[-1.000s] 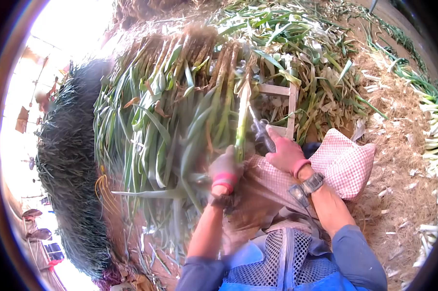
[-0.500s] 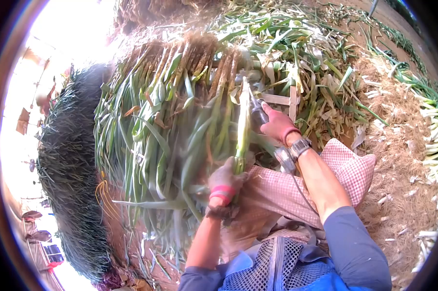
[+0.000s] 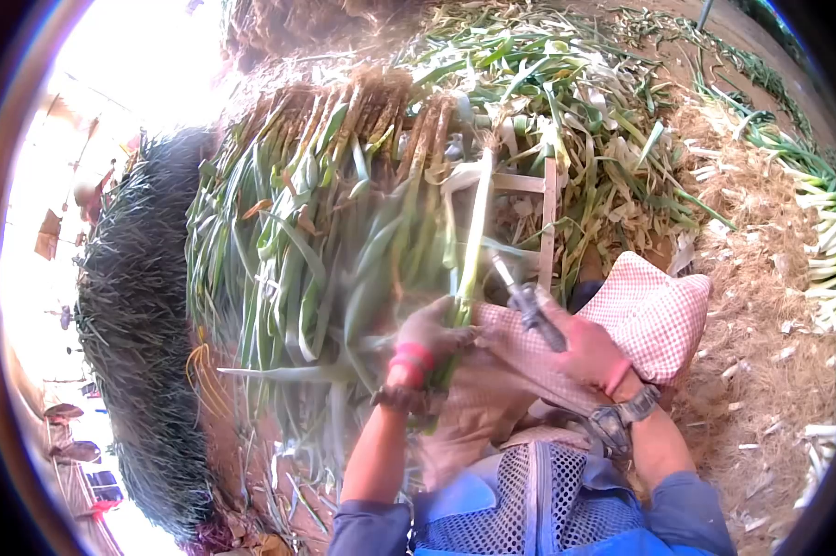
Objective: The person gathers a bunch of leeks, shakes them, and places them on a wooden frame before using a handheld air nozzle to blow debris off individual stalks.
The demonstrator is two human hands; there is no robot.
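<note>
My left hand (image 3: 425, 335), in a grey and pink glove, is closed around a green onion (image 3: 478, 218). The onion stands nearly upright, its pale shaft and roots pointing away from me. My right hand (image 3: 586, 350), in a pink glove, grips an air blow gun (image 3: 534, 313) with a thin metal nozzle. The nozzle points up and left, a little right of the onion's shaft and apart from it. Left of the shaft, a thick row of unpeeled green onions (image 3: 297, 232) lies with brown roots at the far end and leaves hanging toward me.
A wooden frame (image 3: 548, 222) stands beyond the blow gun, before a heap of stripped leaves (image 3: 584, 120). Checkered cloth (image 3: 654, 310) covers my lap. Cut roots (image 3: 751, 371) litter the ground at right, beside peeled green onions (image 3: 830, 269). A tall dark-green stack (image 3: 144, 343) stands left.
My right hand has drawn the blow gun back toward me, down from the onion's upper shaft. The onion looks slimmer, and a loose strip of skin hangs left of it. My left hand keeps its hold.
</note>
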